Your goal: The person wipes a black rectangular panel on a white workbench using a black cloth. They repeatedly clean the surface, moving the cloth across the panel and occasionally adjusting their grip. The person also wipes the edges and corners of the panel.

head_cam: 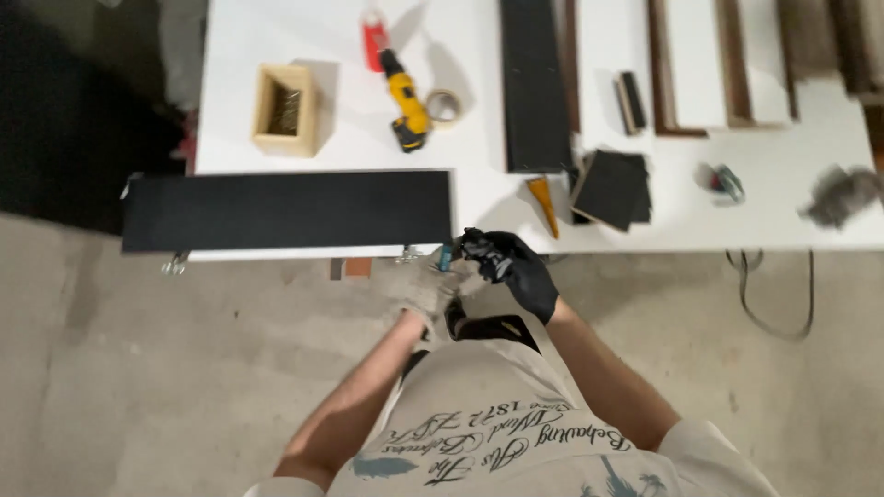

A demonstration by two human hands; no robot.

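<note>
My left hand (433, 293) wears a light grey glove and is closed around a small blue-tipped object (446, 259) just below the white table's front edge. My right hand (516, 265), in a black glove, meets the left one and grips a small dark part (479, 247) of the same object. Both hands hover close to the right end of a long black board (285, 210) that lies along the table edge. What exactly the small object is stays too blurred to tell.
The white table (350, 138) carries an open wooden box (287, 109), a yellow drill (407, 103), a tape roll (443, 106), a second black board (534, 83), black square pads (612, 189), an orange wedge (544, 204) and steel wool (843, 195). A cable (773, 304) hangs over the concrete floor.
</note>
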